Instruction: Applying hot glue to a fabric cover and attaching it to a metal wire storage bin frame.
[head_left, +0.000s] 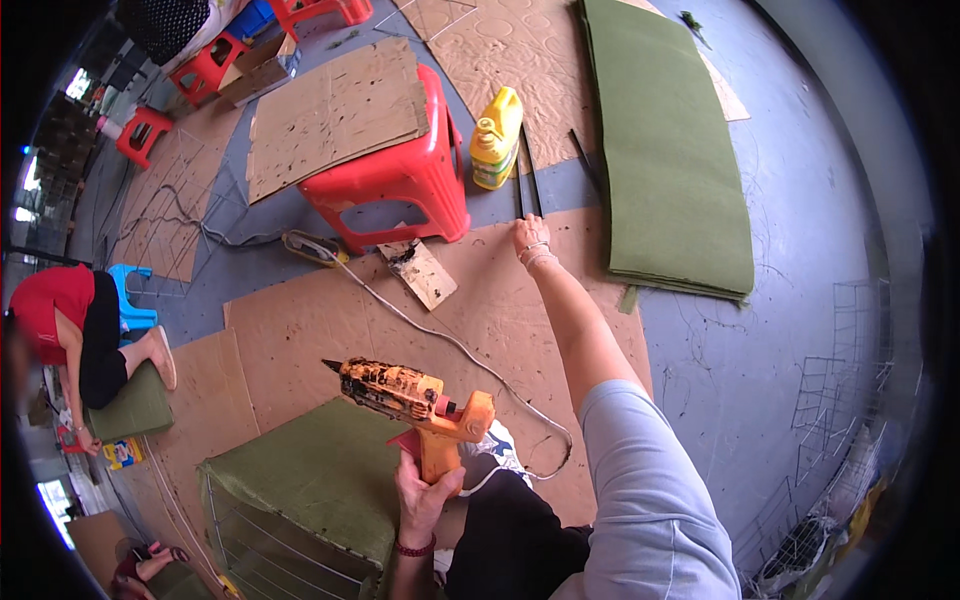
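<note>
My left hand [425, 505] is wrapped round the handle of an orange glue gun [400, 395], crusted with dark residue, its nozzle toward the left. The gun is above a green sheet-covered wire frame [310, 480]. My right hand [533, 237] reaches far forward, its fingers closed at the near ends of two thin black sticks [530, 180]. Beside those sticks stands a yellow jug [495, 140]. A stack of green sheets [670, 160] lies to the right of my right hand.
A red stool [400, 200] carries cardboard [340, 115]. A white cord [450, 345] runs across the floor cardboard [290, 320] from a power strip [315, 248]. A black-stained board [420, 272] lies nearby. At far left, another person [60, 320] bends over. Wire frames [830, 390] stand at right.
</note>
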